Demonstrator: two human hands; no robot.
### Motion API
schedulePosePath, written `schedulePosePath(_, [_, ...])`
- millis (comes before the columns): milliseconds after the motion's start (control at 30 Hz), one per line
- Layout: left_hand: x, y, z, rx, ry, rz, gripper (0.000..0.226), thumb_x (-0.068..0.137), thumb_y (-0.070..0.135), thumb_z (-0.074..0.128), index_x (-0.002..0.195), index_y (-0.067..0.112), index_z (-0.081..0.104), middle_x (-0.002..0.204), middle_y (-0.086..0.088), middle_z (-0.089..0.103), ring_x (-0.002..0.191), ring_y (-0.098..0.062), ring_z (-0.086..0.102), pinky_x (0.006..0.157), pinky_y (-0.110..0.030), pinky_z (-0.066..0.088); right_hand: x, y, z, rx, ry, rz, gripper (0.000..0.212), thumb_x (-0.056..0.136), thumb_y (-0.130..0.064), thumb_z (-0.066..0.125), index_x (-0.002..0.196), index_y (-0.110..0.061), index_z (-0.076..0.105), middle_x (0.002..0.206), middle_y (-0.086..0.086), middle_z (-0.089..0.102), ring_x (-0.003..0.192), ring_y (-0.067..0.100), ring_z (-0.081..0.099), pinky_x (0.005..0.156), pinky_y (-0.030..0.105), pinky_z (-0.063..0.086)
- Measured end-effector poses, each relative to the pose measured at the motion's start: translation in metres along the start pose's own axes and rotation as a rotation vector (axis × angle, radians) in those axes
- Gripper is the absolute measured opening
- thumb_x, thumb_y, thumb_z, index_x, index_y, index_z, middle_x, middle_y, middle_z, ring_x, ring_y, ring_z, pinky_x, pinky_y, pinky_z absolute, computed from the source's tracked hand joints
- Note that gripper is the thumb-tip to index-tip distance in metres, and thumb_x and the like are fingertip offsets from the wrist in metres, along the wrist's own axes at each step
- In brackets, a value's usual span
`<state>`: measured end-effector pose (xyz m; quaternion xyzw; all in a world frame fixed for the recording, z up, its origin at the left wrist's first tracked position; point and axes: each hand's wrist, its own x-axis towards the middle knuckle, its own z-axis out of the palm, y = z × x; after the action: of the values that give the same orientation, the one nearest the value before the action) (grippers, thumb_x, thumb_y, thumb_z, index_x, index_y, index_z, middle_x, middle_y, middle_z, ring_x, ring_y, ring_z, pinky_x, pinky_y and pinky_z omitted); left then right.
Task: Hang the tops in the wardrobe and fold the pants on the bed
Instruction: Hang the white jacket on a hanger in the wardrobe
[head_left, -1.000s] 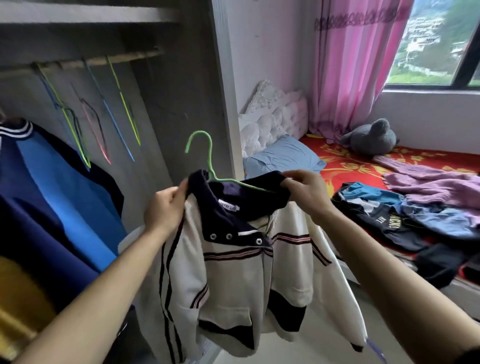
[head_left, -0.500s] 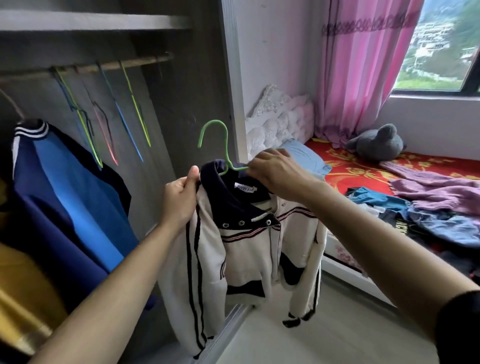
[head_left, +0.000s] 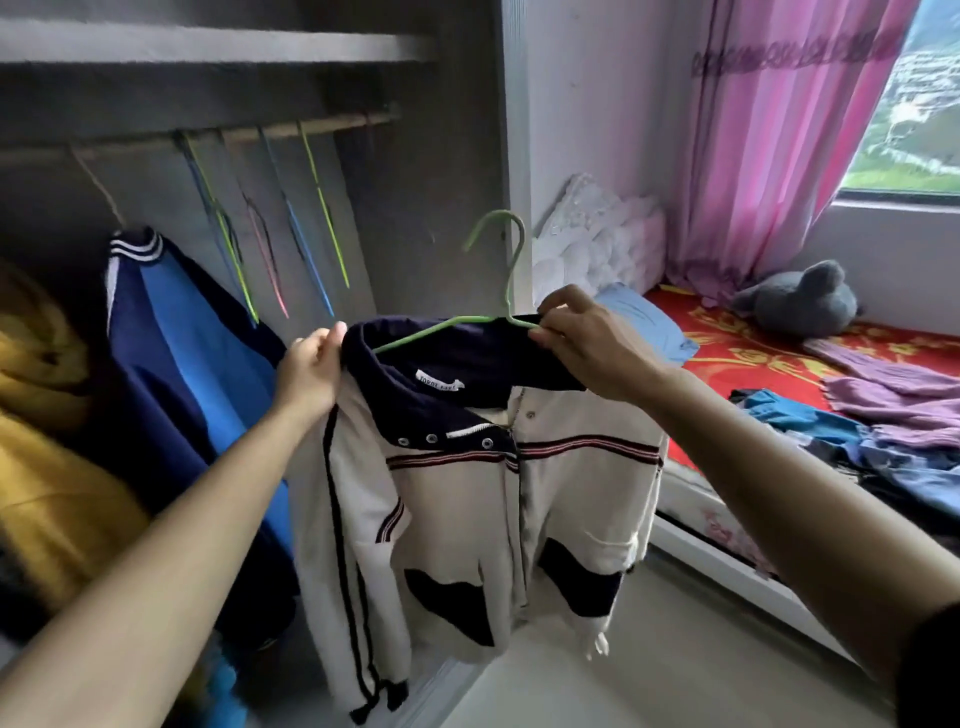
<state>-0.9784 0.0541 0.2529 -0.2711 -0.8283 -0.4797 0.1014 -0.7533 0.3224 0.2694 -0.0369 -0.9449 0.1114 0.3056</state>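
**Jacket spread wide on green hanger at wardrobe door**

Half a second before, we had seen the two hands close together at the hanger's neck, with the jacket bunched narrow beneath them. Here the right hand (head_left: 587, 343) had moved out to the right, and the white jacket (head_left: 467, 493) with its navy collar hung broad and open-fronted between both hands. The green hanger (head_left: 511, 283) lay inside the collar. Its hook stood up just left of the right hand rather than beside the left one.

The left hand (head_left: 311, 371) gripped the collar's left end, and the right hand pinched the collar's right end together with the hanger wire. The jacket hung in the air in front of the open wardrobe (head_left: 441, 208), below and right of the rail (head_left: 311, 127), not yet on it.

We noted empty coloured hangers (head_left: 324, 208) on that rail, with a blue top (head_left: 176, 353) and a yellow garment (head_left: 52, 441) hanging to the left. On the bed (head_left: 727, 348) at right, a heap of clothes (head_left: 893, 415) lay near a grey plush toy (head_left: 800, 299).
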Motion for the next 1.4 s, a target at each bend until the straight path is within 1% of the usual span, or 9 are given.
schedulePosePath(233, [-0.047,-0.025,-0.01,0.093,-0.004,0.04,0.032,0.087,0.012,0.064,0.118,0.009,0.06,0.123,-0.014,0.05,0.12,-0.032,0.047,0.103,-0.035,0.036,0.024,-0.032,0.021,0.121,0.083,-0.064,0.031,0.103,-0.033,0.05,0.096,-0.007,0.066,0.106,0.003,0.057,0.085,0.024,0.062,0.078,0.047,0.052])
schedulePosePath(400, [-0.066,-0.011,-0.005,0.054,-0.051,-0.332,0.074,0.075,0.083,0.045,0.104,0.015,0.055,0.111,-0.008,0.058,0.105,-0.03,0.056,0.092,-0.048,0.048,0.028,-0.039,0.031,0.128,0.094,-0.053,0.029,0.103,-0.028,0.052,0.098,-0.004,0.069,0.105,0.006,0.059,0.085,0.026,0.062,0.078,0.046,0.052])
schedulePosePath(500, [-0.056,-0.002,0.005,0.086,-0.182,-0.429,0.084,0.065,0.075,0.07,0.115,0.011,0.047,0.115,-0.009,0.058,0.106,-0.032,0.059,0.09,-0.044,0.053,0.03,-0.047,0.039,0.149,0.058,-0.08,0.025,0.103,-0.024,0.053,0.098,-0.005,0.07,0.102,0.007,0.061,0.088,0.024,0.062,0.082,0.041,0.051])
schedulePosePath(633, [-0.04,-0.008,0.006,0.19,0.03,-0.201,0.013,0.082,0.009,0.059,0.093,0.009,0.053,0.095,-0.013,0.064,0.091,-0.037,0.061,0.073,-0.039,0.05,0.03,-0.042,0.041,0.219,-0.075,-0.091,0.023,0.1,-0.028,0.058,0.1,-0.011,0.074,0.107,0.001,0.062,0.1,0.014,0.059,0.093,0.026,0.046])
schedulePosePath(733, [-0.033,-0.013,0.004,0.214,0.065,0.083,0.024,0.08,0.0,0.055,0.103,0.005,0.063,0.097,-0.013,0.061,0.086,-0.036,0.059,0.072,-0.037,0.045,0.024,-0.035,0.04,0.175,-0.114,-0.086,0.023,0.097,-0.029,0.062,0.099,-0.011,0.076,0.108,-0.002,0.061,0.099,0.008,0.058,0.092,0.012,0.04])
schedulePosePath(933, [-0.021,0.001,-0.002,0.384,0.018,0.379,0.05,0.081,0.027,0.065,0.127,0.014,0.053,0.127,-0.008,0.047,0.121,-0.028,0.04,0.101,-0.046,0.036,0.019,-0.044,0.045,0.209,-0.073,-0.128,0.015,0.094,-0.026,0.068,0.093,-0.015,0.078,0.104,0.0,0.065,0.085,-0.01,0.056,0.079,-0.001,0.034])
schedulePosePath(1067, [-0.027,0.022,0.003,0.386,-0.224,0.632,0.035,0.094,0.051,0.054,0.101,0.02,0.069,0.091,0.005,0.066,0.098,-0.021,0.057,0.091,-0.04,0.034,0.023,-0.062,0.054,0.3,-0.202,-0.04,0.021,0.095,-0.03,0.066,0.098,-0.013,0.078,0.101,0.008,0.067,0.092,0.017,0.065,0.086,0.03,0.051])
schedulePosePath(1300, [-0.045,0.002,0.007,0.162,-0.385,0.551,0.023,0.095,0.029,0.062,0.093,0.009,0.072,0.08,-0.001,0.067,0.08,-0.017,0.059,0.076,-0.033,0.047,0.034,-0.068,0.074,0.901,-0.621,0.703,0.052,0.101,-0.042,0.048,0.123,0.002,0.065,0.114,0.024,0.067,0.075,0.01,0.058,0.067,0.022,0.043])
schedulePosePath(1400, [-0.051,-0.001,0.01,0.162,-0.409,0.563,0.023,0.096,0.029,0.061,0.093,0.009,0.071,0.081,0.0,0.067,0.08,-0.015,0.059,0.076,-0.033,0.047,0.042,-0.072,0.089,0.56,-0.809,0.77,0.041,0.1,-0.044,0.042,0.086,-0.014,0.066,0.076,0.003,0.065,0.055,0.008,0.057,0.052,0.018,0.042])
